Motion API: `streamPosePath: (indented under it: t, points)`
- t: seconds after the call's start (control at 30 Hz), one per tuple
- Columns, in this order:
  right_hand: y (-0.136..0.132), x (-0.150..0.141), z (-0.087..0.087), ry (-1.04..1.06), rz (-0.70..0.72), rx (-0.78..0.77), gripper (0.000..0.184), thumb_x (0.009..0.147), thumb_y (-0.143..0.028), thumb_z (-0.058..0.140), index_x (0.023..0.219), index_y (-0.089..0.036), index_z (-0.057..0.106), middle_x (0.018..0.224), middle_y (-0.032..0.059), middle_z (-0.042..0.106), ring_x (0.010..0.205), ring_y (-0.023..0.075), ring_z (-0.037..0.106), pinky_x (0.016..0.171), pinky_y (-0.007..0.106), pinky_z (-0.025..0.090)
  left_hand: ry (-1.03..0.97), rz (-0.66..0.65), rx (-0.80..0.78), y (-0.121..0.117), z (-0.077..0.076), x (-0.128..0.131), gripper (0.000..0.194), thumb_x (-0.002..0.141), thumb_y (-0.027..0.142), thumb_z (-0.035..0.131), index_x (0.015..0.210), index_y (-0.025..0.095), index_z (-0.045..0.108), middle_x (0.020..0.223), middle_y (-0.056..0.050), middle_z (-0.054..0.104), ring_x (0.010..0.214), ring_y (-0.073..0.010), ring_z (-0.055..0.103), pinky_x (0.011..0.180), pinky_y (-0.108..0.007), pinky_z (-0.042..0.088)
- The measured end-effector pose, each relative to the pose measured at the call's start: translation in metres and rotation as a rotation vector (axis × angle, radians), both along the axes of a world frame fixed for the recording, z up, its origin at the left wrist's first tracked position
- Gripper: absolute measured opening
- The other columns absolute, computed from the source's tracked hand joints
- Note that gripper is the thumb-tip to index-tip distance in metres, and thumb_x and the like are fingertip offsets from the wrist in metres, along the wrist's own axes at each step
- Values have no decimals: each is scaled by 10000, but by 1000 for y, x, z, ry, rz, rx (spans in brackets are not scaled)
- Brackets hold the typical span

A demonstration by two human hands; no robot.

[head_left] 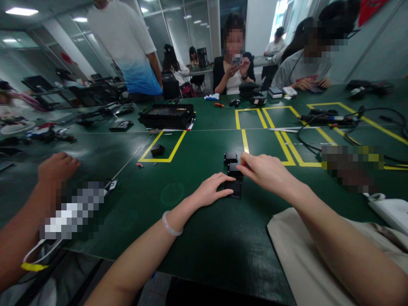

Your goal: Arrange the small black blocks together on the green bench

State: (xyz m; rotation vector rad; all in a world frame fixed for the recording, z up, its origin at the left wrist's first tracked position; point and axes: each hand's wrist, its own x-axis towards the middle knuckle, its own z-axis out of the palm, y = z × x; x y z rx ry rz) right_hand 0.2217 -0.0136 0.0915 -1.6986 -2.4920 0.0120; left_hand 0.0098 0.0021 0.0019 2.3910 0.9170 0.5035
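Several small black box-shaped pieces stand in a short row on the green table. My left hand (pixel 212 190) rests on the nearest flat black piece (pixel 235 189), its thumb and fingers set along two edges of it. Just beyond lies a middle black block (pixel 234 169); my right hand (pixel 269 172) is closed with thumb and forefinger at its right side. What sits between those fingertips is partly hidden. A farther black block (pixel 230 157) touches or nearly touches the middle one, with neither hand on it.
Yellow tape outlines mark the green table (pixel 197 144). One frames a small black block (pixel 157 149). A large black device (pixel 167 115) stands farther back. Black cables (pixel 338 121) lie at right, a beige cloth (pixel 287 238) near my right arm. Another person's hand (pixel 57 166) rests at left.
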Motion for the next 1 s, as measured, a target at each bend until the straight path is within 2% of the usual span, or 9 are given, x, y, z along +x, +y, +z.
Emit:
streamPosePath:
  t: [0.23,0.43,0.6,0.83,1.0]
  points:
    - [-1,2,-1,33,44,-15,198,925,-330,374,1080,-230,447,802,22,661,651,191,592,511,265,240,-2,0,-1,0,0,-1,374,918,404,529,1264,263,522,1173,-58,572,1082,-227,538,938,-348,421]
    - [-3,-4,-1,-28,-7,24,229,947,-398,335,987,-230,485,760,33,657,639,202,603,500,265,222,-9,6,3,0,-1,0,373,916,409,529,1259,263,526,1161,-53,576,1073,-220,543,933,-341,423]
    - [-1,0,-2,8,9,14,206,928,-320,365,1095,-228,439,785,27,665,636,200,604,503,262,232,-8,7,4,0,-2,0,376,915,410,531,1262,266,525,1169,-53,573,1081,-221,541,937,-344,422]
    - [-2,-4,-1,-6,-7,29,218,945,-399,348,993,-229,476,764,30,662,650,200,609,504,264,222,-3,2,6,0,-1,0,375,917,404,531,1265,266,521,1163,-54,574,1078,-220,541,934,-339,422]
    - [-1,0,-2,7,15,29,198,926,-329,365,1077,-231,447,787,27,663,636,201,606,501,264,227,0,6,4,0,-2,-1,380,916,412,531,1268,271,519,1169,-52,572,1080,-220,540,936,-340,421]
